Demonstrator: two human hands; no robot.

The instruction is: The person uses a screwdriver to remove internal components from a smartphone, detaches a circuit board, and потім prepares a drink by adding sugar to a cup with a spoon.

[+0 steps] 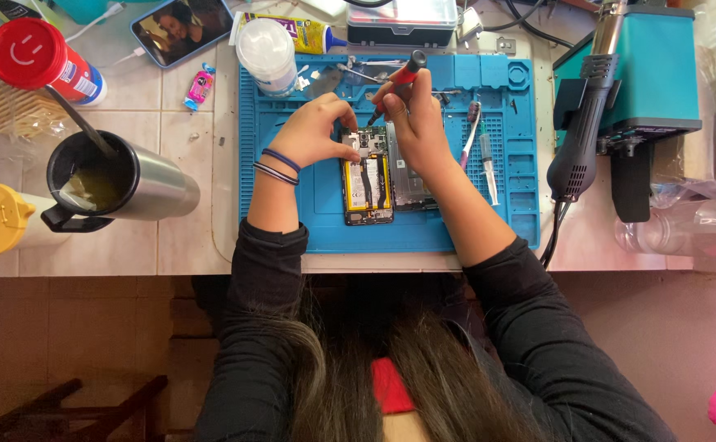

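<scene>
opened phone [368, 184] | centre of blue mat [448, 221], back up so its insides are reachable | left hand [315, 131] pinches its top edge, steadying | right hand [413, 123] clamped round red-handled screwdriver [397, 82], tip down at top

A pale tiled table [186, 164] carried a blue work mat [325, 221], a steel mug [120, 184], a red-capped can [42, 61], a yellow-lidded container [2, 219], a phone [182, 29] and a teal machine [644, 82].
</scene>
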